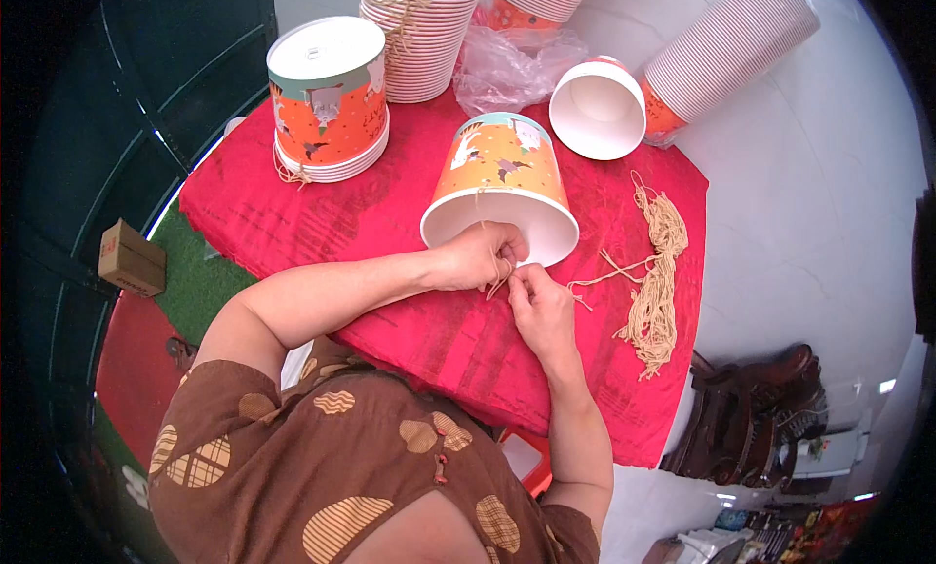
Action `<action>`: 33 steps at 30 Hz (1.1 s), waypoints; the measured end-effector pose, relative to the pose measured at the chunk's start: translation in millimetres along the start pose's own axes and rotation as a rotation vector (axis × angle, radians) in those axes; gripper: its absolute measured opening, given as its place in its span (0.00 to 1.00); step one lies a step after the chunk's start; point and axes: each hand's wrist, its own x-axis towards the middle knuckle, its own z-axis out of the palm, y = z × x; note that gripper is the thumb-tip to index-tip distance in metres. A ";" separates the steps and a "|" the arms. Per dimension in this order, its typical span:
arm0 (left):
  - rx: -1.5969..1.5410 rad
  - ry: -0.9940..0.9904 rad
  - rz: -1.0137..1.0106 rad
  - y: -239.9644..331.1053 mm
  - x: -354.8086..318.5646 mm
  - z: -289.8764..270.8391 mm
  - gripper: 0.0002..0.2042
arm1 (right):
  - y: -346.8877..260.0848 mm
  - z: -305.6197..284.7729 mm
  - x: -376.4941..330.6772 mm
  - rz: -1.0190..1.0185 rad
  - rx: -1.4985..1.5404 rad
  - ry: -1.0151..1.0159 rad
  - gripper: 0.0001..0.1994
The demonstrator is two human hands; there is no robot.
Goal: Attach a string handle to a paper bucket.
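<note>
Head view, looking down on a table point(292, 223) covered with a red cloth; person seated at its near edge in a brown patterned top.

Left hand point(480, 257): curled at the near rim of an orange printed paper bucket point(502, 174); the fingers are closed, pinching a thin tan string point(499, 283) at the rim. Right hand point(539, 306): just beside the left, touching it at the fingertips; its fingers are drawn narrow on the same string, below the rim.

Bucket: lies tilted on the cloth near the middle of the table, white open mouth toward the person; a short strand of string shows on its outer wall.

Right of the hands: a loose bundle of cut tan strings point(658, 281) lying on the cloth, a few strands trailing toward the right hand.

Far side of table: a stack of the same orange buckets point(330, 101) standing bottom up at left; a tall nested stack of white ribbed buckets point(419, 33) behind it; crumpled clear plastic wrap point(507, 67); one bucket on its side showing its white inside point(597, 111); a long nested stack lying on its side point(726, 47) at right.

Off the table, left: a small cardboard box point(130, 259); lower right: dark carved wooden furniture point(751, 418).
</note>
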 end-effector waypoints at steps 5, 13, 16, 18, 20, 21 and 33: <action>0.184 0.047 0.093 5.3 -1.4 2.2 0.05 | -3.1 -0.8 1.7 -0.026 -0.127 0.217 0.04; 0.315 0.107 0.194 16.8 -8.9 7.8 0.04 | 14.0 11.1 3.7 -0.021 -0.056 0.208 0.06; 0.345 0.124 0.218 17.0 -9.6 8.9 0.04 | 17.5 14.5 4.6 -0.037 -0.034 0.211 0.06; 0.423 0.133 0.274 15.9 -9.4 8.4 0.05 | 18.9 16.0 5.1 -0.014 -0.006 0.198 0.06; 0.504 0.131 0.327 18.0 -9.7 7.8 0.05 | 20.1 16.1 5.8 0.004 -0.012 0.179 0.06; 0.584 0.129 0.380 18.8 -9.7 7.4 0.05 | 20.6 16.3 5.9 0.004 -0.012 0.179 0.06; 0.977 0.101 0.487 19.3 -11.3 5.6 0.10 | 22.2 16.7 7.8 0.006 0.022 0.179 0.08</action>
